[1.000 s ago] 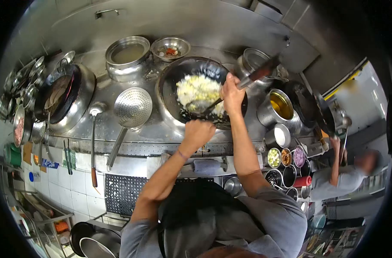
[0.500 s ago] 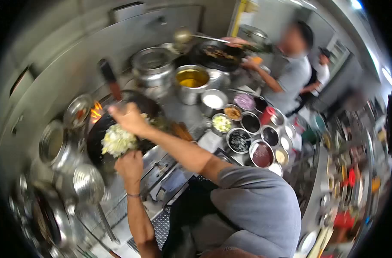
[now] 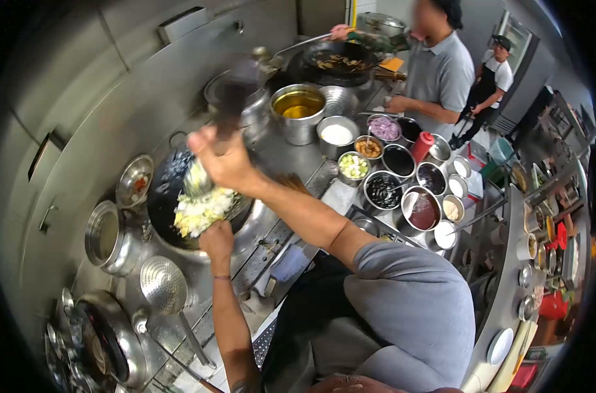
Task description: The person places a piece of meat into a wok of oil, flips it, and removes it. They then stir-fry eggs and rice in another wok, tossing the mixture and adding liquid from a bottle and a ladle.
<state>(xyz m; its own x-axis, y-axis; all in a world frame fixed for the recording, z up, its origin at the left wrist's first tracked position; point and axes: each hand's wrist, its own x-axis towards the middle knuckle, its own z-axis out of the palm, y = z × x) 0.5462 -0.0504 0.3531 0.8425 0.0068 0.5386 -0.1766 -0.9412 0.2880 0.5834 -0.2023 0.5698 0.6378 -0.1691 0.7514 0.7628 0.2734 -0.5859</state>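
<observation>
Steel range: bare metal top [image 3: 279, 161] under the cookware, wall panel behind.
Co-worker: person in a grey polo [image 3: 445, 75] beside the far wok [image 3: 342, 72], which holds browned pieces.
Second person: black apron [image 3: 482, 85], standing farther back.
Wok: dark, round [image 3: 159, 213], at the near end of the range, directly before the wearer.
Pot of yellow liquid: steel [image 3: 299, 132], apart from the wok, beside a smaller pot of white contents [image 3: 338, 148].
Pot of pale liquid: at the wall side [image 3: 122, 254], near the wok.
Skimmer: perforated [image 3: 163, 285], lying on the range, handle toward the front edge.
Right hand: closed around the ladle's handle [image 3: 222, 160], above the wok; handle raised and blurred.
Left hand: closed in a fist [image 3: 216, 241] at the wok's near side; whether it grips the rim cannot be told.
Food mixture: white and yellow pieces [image 3: 203, 213], inside the wok, between the hands.
Ladle: bowl end [image 3: 196, 179] down at the food mixture.
Small bowl: steel [image 3: 122, 190], red and pale contents, just beside the wok.
</observation>
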